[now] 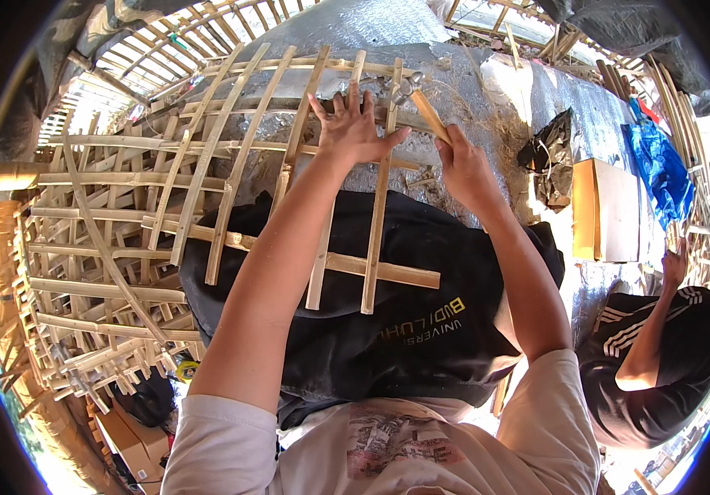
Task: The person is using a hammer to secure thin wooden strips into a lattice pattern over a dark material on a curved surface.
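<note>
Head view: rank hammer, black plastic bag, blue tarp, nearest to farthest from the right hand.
From the right hand:
1. hammer: held in it, head up and to the left over the bamboo slats.
2. black plastic bag: to its right on the silver sheet.
3. blue tarp: farthest right, near the rim.

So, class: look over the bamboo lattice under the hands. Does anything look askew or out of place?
One long bamboo slat lies diagonally across the lattice's left side, cutting over the regular crossings. Near the left hand and right hand, the slats look regular.
</note>
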Tool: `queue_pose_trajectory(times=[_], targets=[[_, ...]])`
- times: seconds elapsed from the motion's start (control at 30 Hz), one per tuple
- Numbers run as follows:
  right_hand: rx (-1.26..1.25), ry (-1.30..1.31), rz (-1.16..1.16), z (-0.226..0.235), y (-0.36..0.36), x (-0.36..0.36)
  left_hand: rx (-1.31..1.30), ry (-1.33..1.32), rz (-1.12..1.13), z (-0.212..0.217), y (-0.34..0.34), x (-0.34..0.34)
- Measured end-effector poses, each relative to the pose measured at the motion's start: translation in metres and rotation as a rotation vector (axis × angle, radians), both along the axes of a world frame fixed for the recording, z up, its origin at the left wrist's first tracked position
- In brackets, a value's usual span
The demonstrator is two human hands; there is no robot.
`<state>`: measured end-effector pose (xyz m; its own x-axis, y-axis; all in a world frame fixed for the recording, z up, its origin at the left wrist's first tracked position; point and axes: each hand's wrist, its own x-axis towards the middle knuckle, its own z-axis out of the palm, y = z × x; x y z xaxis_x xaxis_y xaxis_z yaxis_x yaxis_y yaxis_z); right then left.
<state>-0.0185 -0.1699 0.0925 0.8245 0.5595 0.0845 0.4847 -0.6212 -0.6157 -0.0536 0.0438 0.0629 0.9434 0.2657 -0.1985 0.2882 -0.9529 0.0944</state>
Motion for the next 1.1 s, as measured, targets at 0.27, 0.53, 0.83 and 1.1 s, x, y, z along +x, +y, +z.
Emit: queue_pose_trajectory(times=[0.27, 0.53, 0.83, 1.1], targets=[[0.096, -0.048, -0.089, 0.017, 0.004, -0.002, 0.012, -0.002, 0.012, 0.001, -0.001, -0.002], [0.11, -0.068, -0.1, 0.024, 0.002, -0.002, 0.015, 0.018, 0.007, 0.002, -0.004, -0.002], [0.154, 0.014, -0.13, 0.016, 0.005, -0.002, 0.032, 0.001, 0.006, 0.001, 0.0, -0.004], [0.396, 1.053, -0.278, 0.027, 0.003, -0.003, 0.002, -0.086, 0.006, -0.008, 0.001, -0.004]])
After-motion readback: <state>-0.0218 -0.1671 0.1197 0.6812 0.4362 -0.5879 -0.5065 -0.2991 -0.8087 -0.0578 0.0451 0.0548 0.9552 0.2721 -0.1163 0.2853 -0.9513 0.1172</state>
